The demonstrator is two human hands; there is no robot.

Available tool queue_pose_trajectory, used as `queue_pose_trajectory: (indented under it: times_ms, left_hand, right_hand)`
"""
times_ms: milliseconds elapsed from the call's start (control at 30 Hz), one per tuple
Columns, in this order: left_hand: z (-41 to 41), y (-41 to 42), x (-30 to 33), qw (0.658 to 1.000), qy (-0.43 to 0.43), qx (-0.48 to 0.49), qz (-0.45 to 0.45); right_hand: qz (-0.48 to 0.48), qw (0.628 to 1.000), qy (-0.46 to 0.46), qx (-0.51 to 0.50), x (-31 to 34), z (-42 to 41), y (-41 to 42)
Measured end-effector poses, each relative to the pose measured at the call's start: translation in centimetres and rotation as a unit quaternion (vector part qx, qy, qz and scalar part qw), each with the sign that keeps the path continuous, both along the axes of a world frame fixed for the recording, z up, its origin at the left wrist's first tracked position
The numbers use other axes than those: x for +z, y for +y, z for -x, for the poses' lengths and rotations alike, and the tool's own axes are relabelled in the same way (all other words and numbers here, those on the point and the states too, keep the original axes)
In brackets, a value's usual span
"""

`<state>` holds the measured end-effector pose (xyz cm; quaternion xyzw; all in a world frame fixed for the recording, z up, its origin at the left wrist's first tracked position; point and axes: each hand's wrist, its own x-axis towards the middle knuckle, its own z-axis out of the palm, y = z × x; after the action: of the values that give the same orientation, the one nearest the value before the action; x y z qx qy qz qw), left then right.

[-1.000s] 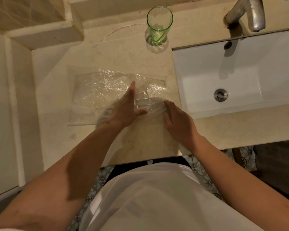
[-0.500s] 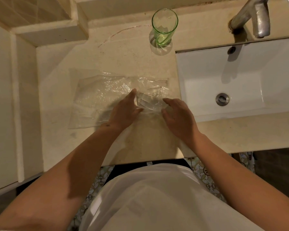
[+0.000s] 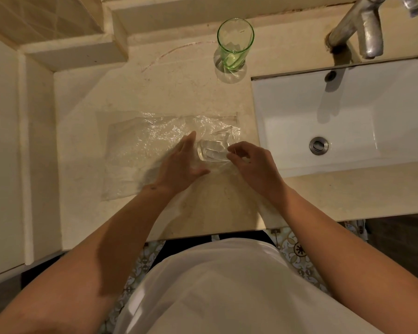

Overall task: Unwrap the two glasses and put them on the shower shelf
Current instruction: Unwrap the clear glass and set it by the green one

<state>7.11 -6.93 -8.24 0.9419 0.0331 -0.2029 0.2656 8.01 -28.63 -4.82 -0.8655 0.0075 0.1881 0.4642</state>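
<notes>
A green glass (image 3: 234, 43) stands upright and bare at the back of the beige counter (image 3: 174, 88). A clear glass (image 3: 212, 151) lies on its side on a sheet of clear bubble wrap (image 3: 145, 145) spread flat on the counter. My left hand (image 3: 181, 165) rests flat on the wrap, fingers apart, touching the clear glass's left end. My right hand (image 3: 253, 165) has its fingers curled around the glass's right end and the loose wrap there.
A white rectangular sink (image 3: 343, 116) sits to the right with a metal tap (image 3: 362, 27) above it. A raised ledge (image 3: 70, 51) runs along the back left. The counter's front edge is close to my body.
The clear glass has rolled out of the wrap and shows more plainly. My right hand has moved up from the counter and closed on its right end. My left hand stays on the wrap.
</notes>
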Motion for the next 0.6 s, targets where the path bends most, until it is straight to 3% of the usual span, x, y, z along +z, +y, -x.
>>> queue_pose_trajectory:
  times_ms: [267, 600]
  left_hand:
    - [-0.8, -0.1, 0.6, 0.999, 0.015, -0.036, -0.03]
    - [-0.3, 1.8, 0.1, 0.999, -0.016, 0.009, -0.037]
  right_hand:
    - [-0.033, 0.999, 0.028, -0.02, 1.2, -2.1, 0.0]
    - [0.067, 0.995, -0.076, 0.024, 5.0, -6.8, -0.6]
